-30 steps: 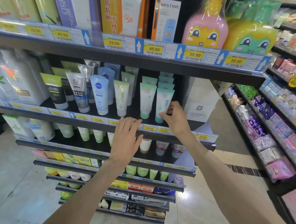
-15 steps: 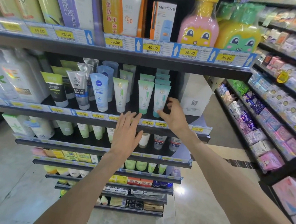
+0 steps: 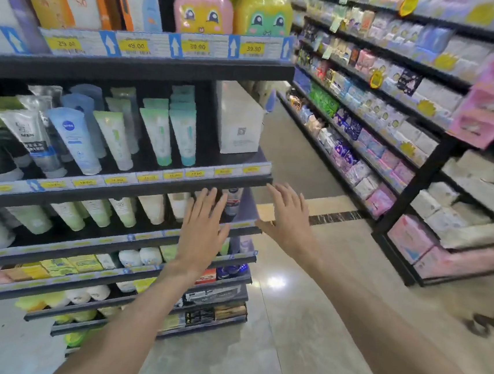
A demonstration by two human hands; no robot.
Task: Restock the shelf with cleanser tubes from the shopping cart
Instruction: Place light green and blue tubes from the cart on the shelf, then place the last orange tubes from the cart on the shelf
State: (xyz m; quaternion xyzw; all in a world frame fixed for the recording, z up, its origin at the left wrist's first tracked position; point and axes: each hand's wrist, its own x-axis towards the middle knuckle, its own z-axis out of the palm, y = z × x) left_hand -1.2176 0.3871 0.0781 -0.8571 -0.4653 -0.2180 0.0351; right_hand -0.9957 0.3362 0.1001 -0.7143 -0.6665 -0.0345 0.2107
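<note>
Several cleanser tubes stand cap-down on the dark shelf [image 3: 149, 188]; the rightmost front one is a white and teal tube [image 3: 183, 135], with a green-toned tube [image 3: 157, 134] beside it. My left hand [image 3: 204, 228] is held flat with straight fingers, below that shelf's front edge and in front of the lower row of tubes. My right hand [image 3: 288, 213] is spread out with nothing in it, just past the shelf's right corner. Neither hand touches a tube. The frame is blurred. A dark shape [image 3: 485, 326] shows at the right edge; I cannot tell if it is the cart.
A white box [image 3: 240, 123] stands at the right end of the tube shelf. Cartoon-faced bottles [image 3: 204, 8] sit on the shelf above. A long rack of packaged goods [image 3: 382, 115] lines the aisle on the right. Tiled floor [image 3: 286, 326] lies between.
My right hand has let go of the teal tube and drawn back down and right, off the shelf. My left hand has lowered too. The view has swung to the right.
</note>
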